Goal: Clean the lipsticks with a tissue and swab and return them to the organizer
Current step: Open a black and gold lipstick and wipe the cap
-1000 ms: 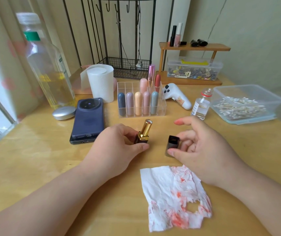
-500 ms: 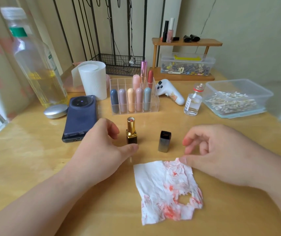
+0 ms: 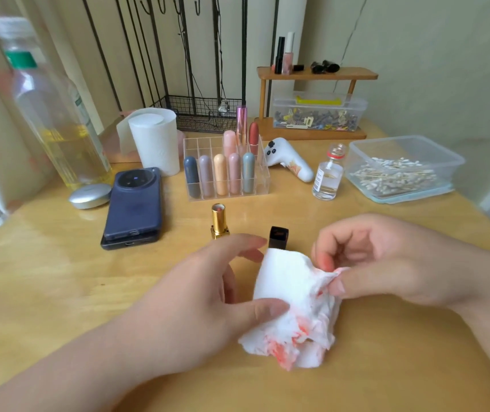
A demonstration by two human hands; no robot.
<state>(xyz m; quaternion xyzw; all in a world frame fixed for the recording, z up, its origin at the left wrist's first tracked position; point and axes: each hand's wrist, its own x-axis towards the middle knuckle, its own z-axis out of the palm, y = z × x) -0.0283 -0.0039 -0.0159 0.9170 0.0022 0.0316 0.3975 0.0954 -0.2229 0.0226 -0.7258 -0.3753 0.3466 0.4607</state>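
Tissue (image 3: 294, 307) well in front of organizer (image 3: 205, 147), bunched, red-smeared. Left hand (image 3: 208, 298) pinches its side and right hand (image 3: 386, 263) pinches a top fold. It looks soft, light and tear-prone, so I'd grip the bunched parts. Uncapped lipstick (image 3: 219, 221) and cap (image 3: 278, 237) stand just before organizer, tippy. Working room lies nearer me.

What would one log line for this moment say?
left hand: holds stained tissue | right hand: pinches tissue | lipstick: uncapped, upright on table | cap: standing beside it
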